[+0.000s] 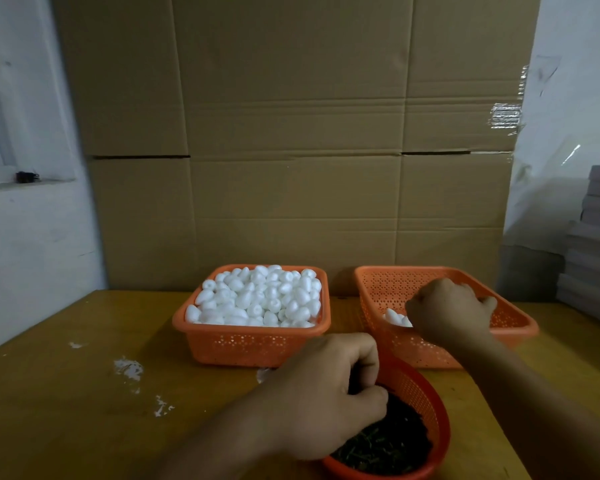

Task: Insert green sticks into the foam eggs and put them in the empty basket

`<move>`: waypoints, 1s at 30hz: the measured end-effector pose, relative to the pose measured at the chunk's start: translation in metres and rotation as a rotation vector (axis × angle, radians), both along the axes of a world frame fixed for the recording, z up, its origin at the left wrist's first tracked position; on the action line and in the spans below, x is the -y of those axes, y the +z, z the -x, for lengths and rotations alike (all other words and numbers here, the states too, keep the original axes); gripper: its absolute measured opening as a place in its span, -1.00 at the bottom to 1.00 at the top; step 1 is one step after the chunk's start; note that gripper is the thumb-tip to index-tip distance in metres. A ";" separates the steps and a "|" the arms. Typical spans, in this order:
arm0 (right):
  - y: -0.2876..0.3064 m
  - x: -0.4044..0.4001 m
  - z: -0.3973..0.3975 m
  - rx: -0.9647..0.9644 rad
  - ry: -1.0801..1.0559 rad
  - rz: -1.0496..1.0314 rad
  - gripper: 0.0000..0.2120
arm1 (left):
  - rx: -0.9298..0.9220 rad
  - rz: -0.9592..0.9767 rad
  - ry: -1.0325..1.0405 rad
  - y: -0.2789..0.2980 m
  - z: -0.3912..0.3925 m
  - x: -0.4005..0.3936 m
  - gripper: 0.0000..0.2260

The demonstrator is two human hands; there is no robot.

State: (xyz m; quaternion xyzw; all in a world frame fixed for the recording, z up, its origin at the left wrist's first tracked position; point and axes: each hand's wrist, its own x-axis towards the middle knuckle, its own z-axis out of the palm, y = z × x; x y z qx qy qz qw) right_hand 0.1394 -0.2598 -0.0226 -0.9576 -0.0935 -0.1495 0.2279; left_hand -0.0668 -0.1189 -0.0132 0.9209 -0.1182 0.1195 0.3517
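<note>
Three orange baskets sit on a wooden table (66, 393), and behind them, at twelve o'clock, a wall of flattened cardboard (291, 133) fills most of the view. At nine o'clock is a white wall (32, 244); at three o'clock a stack of grey boxes (596, 244) stands beside clear plastic sheeting (561, 133).

The full basket (250, 344), at about eleven o'clock from the round one, is heaped with white foam eggs (257, 296). Just beside it, at one o'clock, the second square basket (388, 285) holds only a few eggs (395, 318) near its front wall. The round basket (426, 396) at six o'clock, nearest the person, holds a dark mass of green sticks (385, 445).

The right hand (449, 311) reaches into the second square basket with its fingers curled downward; whether they hold anything cannot be told, since the back of the hand hides them. The left hand (326, 393) dips into the round basket, fingers and thumb curled together down among the sticks, seemingly pinching some, though the grip itself is hidden.

White foam crumbs (129, 368) are scattered on the table at eight o'clock from the full basket.
</note>
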 end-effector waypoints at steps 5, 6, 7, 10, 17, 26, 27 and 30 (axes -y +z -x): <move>0.000 0.009 0.053 0.065 0.251 -0.163 -0.77 | 0.060 -0.092 0.071 -0.007 -0.010 -0.008 -0.57; -0.002 0.010 0.064 0.056 0.315 -0.194 -0.80 | 0.060 -0.096 0.076 -0.009 -0.012 -0.010 -0.56; -0.005 0.011 0.075 0.041 0.368 -0.209 -0.81 | 0.065 -0.101 0.089 -0.011 -0.014 -0.012 -0.56; -0.019 0.013 0.097 0.021 0.448 -0.221 -0.87 | 0.127 -0.151 0.205 -0.014 -0.020 -0.022 -0.68; -0.028 0.013 0.123 0.076 0.493 -0.222 -0.75 | 0.187 -0.186 0.561 -0.012 -0.049 -0.078 -0.92; -0.031 0.017 0.118 0.043 0.488 -0.224 -0.75 | -0.023 -0.430 0.712 0.001 -0.101 -0.108 -0.82; -0.031 0.017 0.118 0.041 0.489 -0.218 -0.75 | -0.056 -0.466 0.721 0.004 -0.104 -0.105 -0.81; -0.032 0.017 0.120 0.048 0.493 -0.211 -0.76 | -0.153 -0.564 0.734 0.010 -0.113 -0.097 -0.79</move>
